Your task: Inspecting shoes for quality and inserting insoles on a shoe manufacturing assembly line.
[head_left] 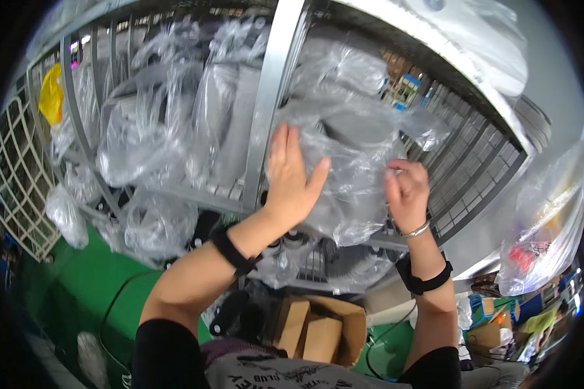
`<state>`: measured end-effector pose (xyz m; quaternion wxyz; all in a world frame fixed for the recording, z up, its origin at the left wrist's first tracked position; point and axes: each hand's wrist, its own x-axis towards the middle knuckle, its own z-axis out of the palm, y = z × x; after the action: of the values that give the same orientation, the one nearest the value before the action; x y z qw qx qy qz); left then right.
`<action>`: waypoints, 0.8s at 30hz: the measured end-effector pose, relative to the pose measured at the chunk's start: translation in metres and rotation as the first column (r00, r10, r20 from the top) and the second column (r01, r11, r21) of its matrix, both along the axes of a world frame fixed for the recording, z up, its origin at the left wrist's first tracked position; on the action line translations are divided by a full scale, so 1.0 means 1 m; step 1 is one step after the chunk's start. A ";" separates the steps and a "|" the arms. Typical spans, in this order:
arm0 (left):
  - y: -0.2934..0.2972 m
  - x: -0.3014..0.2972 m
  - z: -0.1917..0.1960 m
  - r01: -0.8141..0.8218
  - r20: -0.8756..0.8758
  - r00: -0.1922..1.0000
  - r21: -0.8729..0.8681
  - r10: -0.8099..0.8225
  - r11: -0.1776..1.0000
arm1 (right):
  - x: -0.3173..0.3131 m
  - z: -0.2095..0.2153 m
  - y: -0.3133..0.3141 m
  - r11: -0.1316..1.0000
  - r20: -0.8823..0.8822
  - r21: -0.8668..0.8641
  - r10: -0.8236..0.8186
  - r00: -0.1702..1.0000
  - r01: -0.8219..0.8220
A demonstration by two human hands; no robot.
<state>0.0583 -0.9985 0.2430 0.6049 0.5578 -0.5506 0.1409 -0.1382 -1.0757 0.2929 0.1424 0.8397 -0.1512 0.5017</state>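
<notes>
A clear plastic bag with grey, rounded contents rests on the metal rack in front of me. My left hand lies against the bag's left side, fingers stretched out and thumb apart. At its right side, my right hand has its fingers curled and pinched together at the edge of the plastic. What exactly is inside the bag is hidden by folds and glare. Each of my wrists wears a black band, and the right one also has a bracelet.
A metal post rises just left of the bag. Beyond it, more filled clear bags crowd the shelf. Below stands an open cardboard box on the green floor. A large plastic bag hangs at the right.
</notes>
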 end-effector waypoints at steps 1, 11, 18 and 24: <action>-0.011 -0.002 0.000 0.007 -0.086 0.996 -0.038 -0.010 0.999 | 0.000 -0.007 -0.007 0.998 0.000 -0.021 -0.060 0.998 0.060; -0.040 -0.010 -0.015 0.257 -0.523 0.792 -0.183 -0.315 0.949 | 0.004 -0.008 -0.024 0.674 0.411 0.655 0.062 0.910 -0.341; -0.056 -0.012 -0.028 0.330 -0.529 0.820 0.120 -0.221 0.936 | 0.024 -0.027 -0.059 -0.083 0.654 0.754 0.185 0.734 -0.652; -0.076 0.008 -0.014 0.606 -0.890 0.083 -0.312 -0.448 0.732 | 0.010 -0.072 -0.069 -0.121 0.686 0.705 -0.138 0.715 -0.699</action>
<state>0.0659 -1.0746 0.2293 0.7713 0.3331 -0.2665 -0.4723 -0.1282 -1.1443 0.2209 -0.6750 0.4878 -0.2898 0.4717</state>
